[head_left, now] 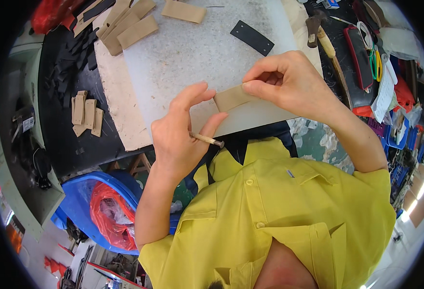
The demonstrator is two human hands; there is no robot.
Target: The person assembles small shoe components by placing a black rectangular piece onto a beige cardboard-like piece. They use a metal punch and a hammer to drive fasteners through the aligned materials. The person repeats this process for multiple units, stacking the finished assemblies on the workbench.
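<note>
My right hand [296, 84] pinches the right end of a short tan strip [232, 98] between thumb and fingertips, over the near edge of a whitish board [173, 60]. At the strip's left end, the thumb and forefinger of my left hand [174, 132] are spread around it; whether they touch it I cannot tell. Clasped in that hand's curled other fingers is a metal punch [207, 139], a short rod with a flattened head. Farther off on the board lie a black strip with small holes at its ends [252, 37] and several tan strips [137, 32].
A hammer [327, 44] with a wooden handle lies right of the board, near a dark red case [358, 58]. To the left are a heap of black strips [69, 58] and small tan pieces [90, 115]. Below the table's left side stands a blue bin [77, 192] holding a red bag [101, 202].
</note>
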